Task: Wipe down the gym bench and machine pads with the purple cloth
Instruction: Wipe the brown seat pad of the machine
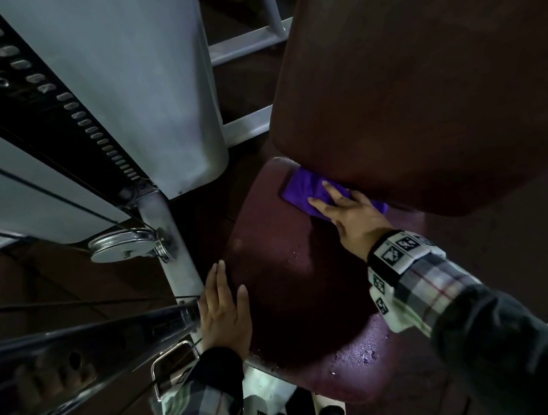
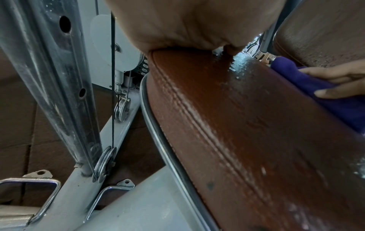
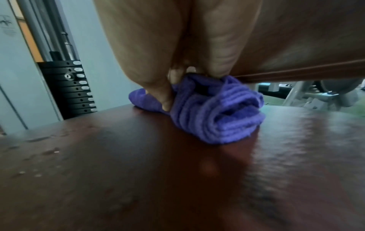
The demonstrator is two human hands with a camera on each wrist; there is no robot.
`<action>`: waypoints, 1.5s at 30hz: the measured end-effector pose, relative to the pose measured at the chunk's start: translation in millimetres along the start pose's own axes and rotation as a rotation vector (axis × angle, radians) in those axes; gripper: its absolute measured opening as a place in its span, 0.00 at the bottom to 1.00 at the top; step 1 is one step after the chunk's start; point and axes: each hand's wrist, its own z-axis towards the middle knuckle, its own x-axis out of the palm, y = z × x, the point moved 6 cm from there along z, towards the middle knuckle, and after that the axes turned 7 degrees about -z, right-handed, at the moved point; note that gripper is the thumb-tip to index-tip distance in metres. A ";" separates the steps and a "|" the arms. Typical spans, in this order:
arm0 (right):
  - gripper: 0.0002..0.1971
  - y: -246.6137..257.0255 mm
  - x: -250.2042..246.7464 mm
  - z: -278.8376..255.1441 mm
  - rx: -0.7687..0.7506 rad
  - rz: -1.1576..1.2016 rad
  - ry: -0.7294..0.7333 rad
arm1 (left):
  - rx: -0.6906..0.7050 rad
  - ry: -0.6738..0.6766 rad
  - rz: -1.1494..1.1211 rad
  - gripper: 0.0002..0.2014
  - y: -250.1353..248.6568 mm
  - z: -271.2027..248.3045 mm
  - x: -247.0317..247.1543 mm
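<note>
right hand [image 1: 353, 218]: flat on the purple cloth [image 1: 308, 191], fingers straight and spread, pressing it onto the seat pad; nothing curled round it in head view. Right wrist view blurred, fingertips [image 3: 166, 101] seen digging into the fabric.
left hand [image 1: 225, 311]: fingers straight and together, palm laid against the left edge of the seat pad; holding nothing.
purple cloth: folded in several layers, lying at the far end of the seat pad, tucked right under the lower edge of the back pad; touching both.
seat pad [image 1: 296, 284]: maroon vinyl, wet sheen and droplets near the front edge and along the stitched side seam in left wrist view.
back pad [image 1: 422, 78]: same maroon vinyl, overhanging the far end of the seat.
weight stack [image 3: 79, 92]: black plates with white tabs, left of the seat, behind a pale grey shroud [image 1: 133, 86].
pulley [image 1: 125, 246]: chrome wheel with cable, on the grey frame just left of the seat.
sleeves: plaid cuffs under a dark jacket, tag-printed bands at both wrists.
</note>
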 end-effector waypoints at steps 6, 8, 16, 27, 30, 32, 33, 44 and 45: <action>0.39 16.6 7.5 -33.3 -0.158 0.018 -0.051 | 0.002 0.024 0.048 0.37 6.6 1.8 3.7; 0.41 5.8 18.1 -48.8 -0.218 0.020 -0.031 | 0.005 0.012 0.050 0.38 5.5 1.6 2.4; 0.37 -47.4 2.9 -40.1 0.021 -0.005 -0.020 | -0.032 0.021 0.004 0.39 0.0 -1.0 -0.8; 0.40 -8.6 16.9 -62.9 -0.079 0.065 -0.043 | -0.054 0.023 -0.018 0.41 -4.4 -1.1 -3.1; 0.41 -22.4 30.2 -85.9 -0.164 0.046 -0.048 | -0.060 0.024 -0.016 0.41 -5.2 -2.0 -3.8; 0.41 -40.7 30.1 -91.4 -0.133 0.038 -0.073 | -0.063 0.028 -0.019 0.41 -6.6 -2.4 -4.3; 0.40 -50.1 27.5 -91.6 -0.099 0.044 -0.100 | -0.067 0.032 -0.017 0.41 -7.5 -2.9 -4.3; 0.37 -50.4 22.6 -54.8 0.080 0.074 -0.057 | -0.097 0.019 -0.013 0.28 -9.2 -3.8 -5.6; 0.35 -48.0 22.5 -59.8 0.078 0.092 -0.087 | -0.100 0.022 -0.012 0.28 -9.3 -4.1 -5.9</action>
